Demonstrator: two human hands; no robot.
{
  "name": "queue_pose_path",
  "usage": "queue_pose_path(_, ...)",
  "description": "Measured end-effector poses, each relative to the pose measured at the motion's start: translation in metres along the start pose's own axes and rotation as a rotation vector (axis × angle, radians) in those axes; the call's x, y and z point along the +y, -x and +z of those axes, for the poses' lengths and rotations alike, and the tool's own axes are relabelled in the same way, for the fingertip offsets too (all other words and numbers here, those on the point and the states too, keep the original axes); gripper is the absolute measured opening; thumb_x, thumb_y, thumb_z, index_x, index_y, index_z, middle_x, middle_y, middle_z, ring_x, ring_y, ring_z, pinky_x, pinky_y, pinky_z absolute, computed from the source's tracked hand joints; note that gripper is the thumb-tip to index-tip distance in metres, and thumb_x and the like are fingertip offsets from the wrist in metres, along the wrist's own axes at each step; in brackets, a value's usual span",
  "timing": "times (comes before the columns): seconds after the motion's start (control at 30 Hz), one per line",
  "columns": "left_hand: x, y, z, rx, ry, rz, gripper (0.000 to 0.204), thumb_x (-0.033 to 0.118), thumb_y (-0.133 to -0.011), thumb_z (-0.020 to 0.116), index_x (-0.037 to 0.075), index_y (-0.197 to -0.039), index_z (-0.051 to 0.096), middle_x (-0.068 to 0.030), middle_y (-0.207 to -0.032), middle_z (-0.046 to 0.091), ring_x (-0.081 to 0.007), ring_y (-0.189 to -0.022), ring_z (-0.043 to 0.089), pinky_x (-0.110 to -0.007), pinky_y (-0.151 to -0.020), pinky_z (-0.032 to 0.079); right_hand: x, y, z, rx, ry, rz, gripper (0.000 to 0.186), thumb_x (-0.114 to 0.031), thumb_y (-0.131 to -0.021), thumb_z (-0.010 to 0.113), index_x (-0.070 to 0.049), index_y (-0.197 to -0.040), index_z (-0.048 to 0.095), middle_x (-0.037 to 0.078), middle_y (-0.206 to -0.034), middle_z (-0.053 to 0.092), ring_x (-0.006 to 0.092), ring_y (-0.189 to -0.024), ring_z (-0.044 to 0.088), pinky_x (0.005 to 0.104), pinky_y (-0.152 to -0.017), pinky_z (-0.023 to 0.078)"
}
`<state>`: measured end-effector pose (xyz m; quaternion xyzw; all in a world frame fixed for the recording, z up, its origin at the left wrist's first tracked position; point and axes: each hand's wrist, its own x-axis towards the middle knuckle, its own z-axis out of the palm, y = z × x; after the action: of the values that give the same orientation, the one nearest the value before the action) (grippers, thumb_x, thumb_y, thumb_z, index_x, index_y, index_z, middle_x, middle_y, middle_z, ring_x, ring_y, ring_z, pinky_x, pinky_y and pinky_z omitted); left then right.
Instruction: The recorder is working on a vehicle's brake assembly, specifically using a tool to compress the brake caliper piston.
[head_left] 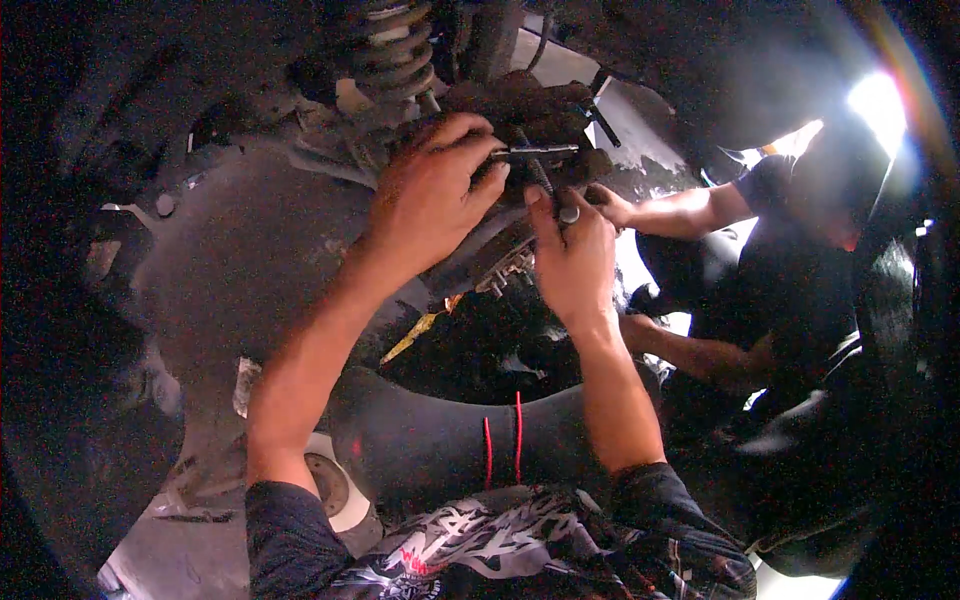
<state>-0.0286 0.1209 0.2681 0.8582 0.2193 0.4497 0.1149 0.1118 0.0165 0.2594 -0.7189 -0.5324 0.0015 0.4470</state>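
Note:
Beneath a coil spring [398, 52], my left hand [433, 190] grips a slim silver tool [548, 150], probably a wrench, that lies across a dark ribbed rod [540, 175]. My right hand [575, 260] is just below, its fingers closed round the lower end of that rod, with a small round metal piece [569, 214] at the fingers. Dark rusty suspension parts [520, 95] sit behind both hands. A row of metal studs [505, 275] shows between my wrists. The exact join of tool and rod is hard to make out.
A co-worker [780, 260] in dark clothing works at the right, one hand [615, 205] close beside my right hand. A dark wheel-well liner [210, 270] fills the left. A bright light [878, 108] shines at upper right. Below are my legs [420, 440] and a yellow strip [410, 340].

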Motion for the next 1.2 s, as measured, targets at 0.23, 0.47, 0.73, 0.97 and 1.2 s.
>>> queue_pose_path(0.23, 0.005, 0.000, -0.010, 0.014, -0.463, 0.102, 0.034, 0.026, -0.091, 0.059, 0.001, -0.115, 0.059, -0.0160, -0.111, 0.060, -0.0372, -0.105, 0.056, -0.045, -0.091, 0.047, -0.018, -0.008, -0.013, -0.102, 0.244, 0.010, 0.040, -0.040, -0.094, 0.054, -0.002, -0.093, 0.066, 0.026, -0.075, 0.066, 0.0462, -0.077, 0.064, 0.0536, -0.068, 0.051)
queue_pose_path(0.47, 0.006, -0.001, 0.005, 0.069, -0.243, 0.053, 0.039, 0.029, -0.086, 0.065, 0.007, -0.118, 0.061, -0.0085, -0.108, 0.060, -0.0311, -0.107, 0.055, -0.046, -0.087, 0.046, -0.017, -0.001, -0.012, -0.144, 0.140, 0.122, 0.029, -0.028, -0.094, 0.059, 0.001, -0.099, 0.065, 0.027, -0.081, 0.065, 0.0448, -0.086, 0.062, 0.0475, -0.073, 0.049)
queue_pose_path(0.73, -0.007, 0.001, 0.032, 0.140, -0.316, 0.183, 0.024, 0.024, -0.085, 0.066, 0.012, -0.106, 0.069, -0.0025, -0.095, 0.063, -0.0258, -0.104, 0.053, -0.043, -0.086, 0.043, 0.047, 0.049, -0.017, -0.456, -1.307, 0.675, 0.049, -0.040, -0.095, 0.058, -0.004, -0.127, 0.052, 0.012, -0.110, 0.066, 0.0241, -0.094, 0.065, 0.0358, -0.084, 0.051)
queue_pose_path(0.97, -0.004, -0.009, 0.038, 0.104, -0.334, 0.210, 0.023, 0.020, -0.085, 0.066, 0.010, -0.106, 0.069, -0.0034, -0.093, 0.063, -0.0260, -0.101, 0.054, -0.042, -0.082, 0.045, 0.024, 0.033, 0.024, -0.194, -1.372, 0.698, 0.026, -0.027, -0.097, 0.060, -0.009, -0.115, 0.057, 0.007, -0.098, 0.067, 0.0184, -0.083, 0.066, 0.0315, -0.068, 0.052)
queue_pose_path(1.2, -0.004, -0.013, 0.045, 0.088, -0.283, 0.244, 0.027, 0.014, -0.083, 0.066, 0.008, -0.110, 0.069, -0.0053, -0.094, 0.062, -0.0269, -0.101, 0.054, -0.040, -0.083, 0.046, 0.052, 0.027, 0.039, 0.334, -0.164, -0.135, 0.051, 0.003, -0.082, 0.061, -0.001, -0.132, 0.048, 0.016, -0.120, 0.050, 0.0233, -0.108, 0.052, 0.0300, -0.084, 0.048)
